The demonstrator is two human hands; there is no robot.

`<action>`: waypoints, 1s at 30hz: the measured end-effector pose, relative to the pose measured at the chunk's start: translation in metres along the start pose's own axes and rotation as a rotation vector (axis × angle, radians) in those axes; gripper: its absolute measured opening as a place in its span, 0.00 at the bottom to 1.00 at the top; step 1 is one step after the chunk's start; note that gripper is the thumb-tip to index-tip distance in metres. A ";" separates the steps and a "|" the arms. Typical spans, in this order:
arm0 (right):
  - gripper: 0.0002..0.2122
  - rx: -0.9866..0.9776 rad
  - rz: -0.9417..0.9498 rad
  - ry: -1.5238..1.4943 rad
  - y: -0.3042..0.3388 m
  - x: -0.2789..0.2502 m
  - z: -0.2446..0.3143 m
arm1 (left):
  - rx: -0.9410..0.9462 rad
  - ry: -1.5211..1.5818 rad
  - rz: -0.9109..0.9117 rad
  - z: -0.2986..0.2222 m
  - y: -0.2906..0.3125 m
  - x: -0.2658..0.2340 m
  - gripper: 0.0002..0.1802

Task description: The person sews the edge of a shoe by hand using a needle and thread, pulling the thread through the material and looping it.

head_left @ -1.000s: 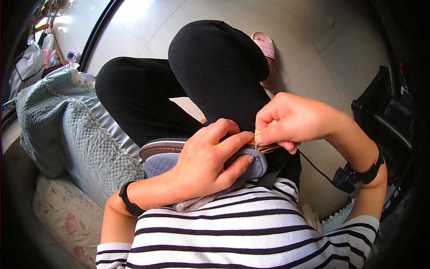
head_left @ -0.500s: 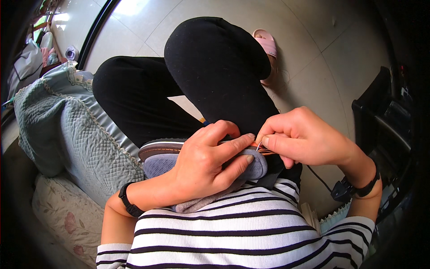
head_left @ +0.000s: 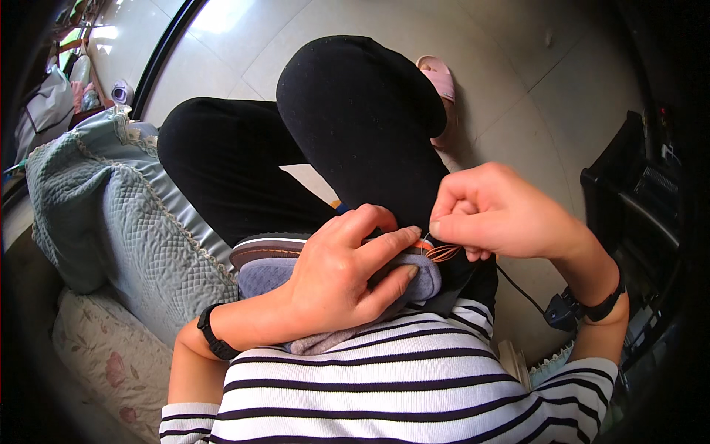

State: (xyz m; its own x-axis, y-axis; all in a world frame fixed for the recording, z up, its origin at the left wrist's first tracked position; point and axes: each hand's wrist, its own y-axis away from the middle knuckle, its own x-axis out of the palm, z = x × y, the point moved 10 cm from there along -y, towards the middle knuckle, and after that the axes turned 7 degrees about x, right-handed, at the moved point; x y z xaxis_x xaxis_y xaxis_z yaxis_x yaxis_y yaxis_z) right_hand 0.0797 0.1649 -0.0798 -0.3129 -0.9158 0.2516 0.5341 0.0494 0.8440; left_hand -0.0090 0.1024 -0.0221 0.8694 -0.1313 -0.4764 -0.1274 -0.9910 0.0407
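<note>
Thread (head_left: 444, 254), orange and in loose loops, gathers at the right end of the slipper (head_left: 264, 274), just right of the frame's centre, so the work looks partway along: these loops are not drawn tight. Some orange lies along the edge beside the left forefinger; how much of the edge is finished cannot be told, as the left hand (head_left: 342, 264) covers its middle.

The slipper rests between the black trousers (head_left: 362, 122) and the striped shirt (head_left: 355, 379). Its long axis runs left to right across the frame, brown sole edge (head_left: 255, 255) toward the top; which end is the toe is unclear. The left thumb and forefinger, spread apart, press the slipper. The right hand (head_left: 489, 216) pinches a thin strand (head_left: 429, 235), thread or needle, between thumb and forefinger.
</note>
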 end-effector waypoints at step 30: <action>0.14 -1.214 -0.974 0.480 0.109 0.041 0.083 | -0.092 0.090 -0.204 0.004 -0.007 -0.077 0.25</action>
State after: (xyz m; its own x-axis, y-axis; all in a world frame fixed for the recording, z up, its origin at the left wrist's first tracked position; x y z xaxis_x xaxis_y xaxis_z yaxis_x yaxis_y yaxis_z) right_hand 0.0600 0.1657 0.0619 -0.7479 -0.4557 -0.4826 0.6350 -0.7031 -0.3201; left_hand -0.0767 0.1195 0.0104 0.9121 0.0746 -0.4031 0.0963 -0.9948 0.0336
